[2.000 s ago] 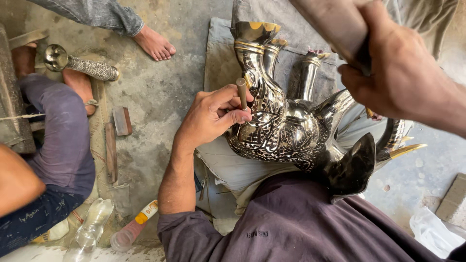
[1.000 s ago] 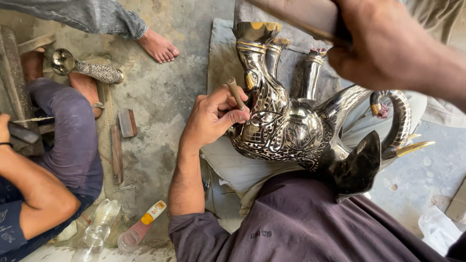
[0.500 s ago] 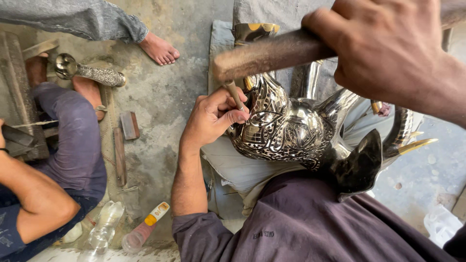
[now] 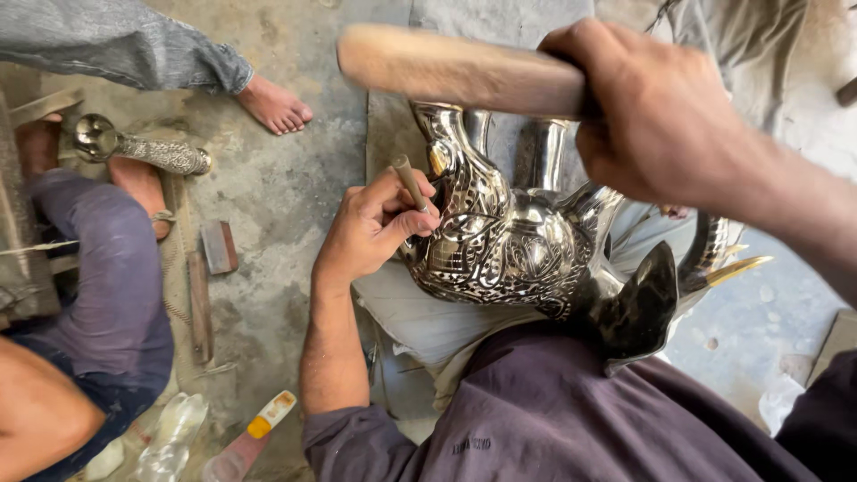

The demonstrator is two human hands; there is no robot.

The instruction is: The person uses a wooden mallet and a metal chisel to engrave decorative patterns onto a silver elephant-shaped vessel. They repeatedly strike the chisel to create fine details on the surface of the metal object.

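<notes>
The person is wearing a dark purple shirt [image 4: 571, 419] with small pale lettering near the chest. Its left sleeve [image 4: 357, 442] is sitting rolled above the elbow. The left hand [image 4: 370, 228] and right hand [image 4: 656, 112] are showing bare, ringless.

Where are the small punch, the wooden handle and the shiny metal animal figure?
small punch [image 4: 410, 181], head view, on its shaft above the fingers.
wooden handle [image 4: 455, 70], head view, on its bare middle.
metal animal figure [image 4: 509, 254], head view, on its engraved body.

Silver elephant figure [image 4: 509, 250] with black engraved scrollwork, brown wooden mallet handle [image 4: 455, 67], purple shirt [image 4: 553, 419].
</notes>
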